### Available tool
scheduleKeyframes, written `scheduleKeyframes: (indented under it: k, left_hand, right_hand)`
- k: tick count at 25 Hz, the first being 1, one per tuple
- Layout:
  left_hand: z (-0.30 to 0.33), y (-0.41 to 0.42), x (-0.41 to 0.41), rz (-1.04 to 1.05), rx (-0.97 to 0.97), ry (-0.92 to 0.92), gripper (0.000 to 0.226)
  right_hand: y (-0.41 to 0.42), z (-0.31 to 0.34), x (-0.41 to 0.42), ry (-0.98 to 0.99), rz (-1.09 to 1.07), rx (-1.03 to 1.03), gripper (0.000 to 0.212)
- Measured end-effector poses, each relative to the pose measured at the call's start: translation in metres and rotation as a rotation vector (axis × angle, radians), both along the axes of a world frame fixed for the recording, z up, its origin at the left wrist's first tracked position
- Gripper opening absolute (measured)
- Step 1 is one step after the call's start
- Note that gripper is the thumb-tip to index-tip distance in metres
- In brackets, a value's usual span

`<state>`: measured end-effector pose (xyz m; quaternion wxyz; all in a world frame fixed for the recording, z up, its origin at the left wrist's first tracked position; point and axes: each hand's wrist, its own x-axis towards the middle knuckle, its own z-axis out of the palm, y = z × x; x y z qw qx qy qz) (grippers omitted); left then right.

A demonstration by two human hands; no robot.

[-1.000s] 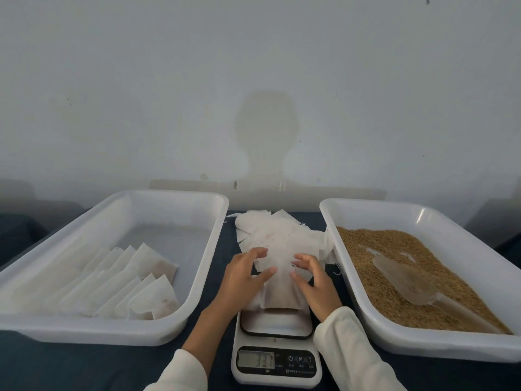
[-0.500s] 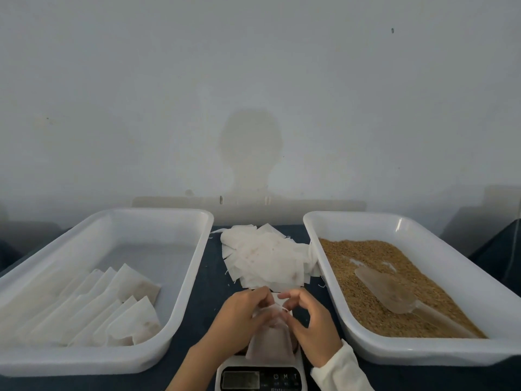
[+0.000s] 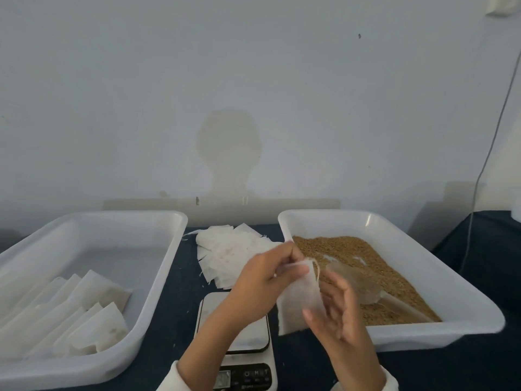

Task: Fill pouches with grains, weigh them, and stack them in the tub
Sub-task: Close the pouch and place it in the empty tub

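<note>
My left hand (image 3: 262, 280) pinches the top edge of an empty white pouch (image 3: 298, 303), which hangs above the scale (image 3: 234, 328) and the near left corner of the grain tub (image 3: 479, 311). Just right of the pouch is my right hand (image 3: 338, 314), its fingers spread and relaxed, the thumb near the pouch's lower part. Brown grains (image 3: 352, 249) fill the right tub, with a clear scoop (image 3: 363, 280) lying in them. The left tub (image 3: 158, 280) holds several filled pouches (image 3: 84, 314) in rows. A pile of empty pouches (image 3: 225, 249) lies between the tubs.
The tubs and scale stand on a dark blue cloth (image 3: 180, 292). A plain grey wall rises behind the table. A thin cable (image 3: 490, 142) hangs down at the far right.
I have lifted the pouch off the pile and carried it right, toward the grain tub. My right hand let go of it and opened. The camera view shifted left.
</note>
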<state>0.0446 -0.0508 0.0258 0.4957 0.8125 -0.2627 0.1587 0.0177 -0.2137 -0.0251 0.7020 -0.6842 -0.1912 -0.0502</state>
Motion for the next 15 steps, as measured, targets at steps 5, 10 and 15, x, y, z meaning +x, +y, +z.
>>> scheduleKeyframes:
  k: [5,10,15]
  left_hand:
    - [0.013,-0.036,0.033,-0.048,-0.206,0.019,0.022]
    - [-0.012,-0.05,0.059,-0.024,-0.164,0.158,0.02]
    - [-0.037,-0.059,0.067,0.031,-0.176,0.282,0.019]
  right_hand:
    - [-0.026,0.015,0.019,0.334,0.019,0.451,0.048]
    - [-0.066,0.019,0.039,0.217,-0.272,0.09,0.019]
    - [-0.08,0.009,0.052,0.112,-0.426,-0.261,0.018]
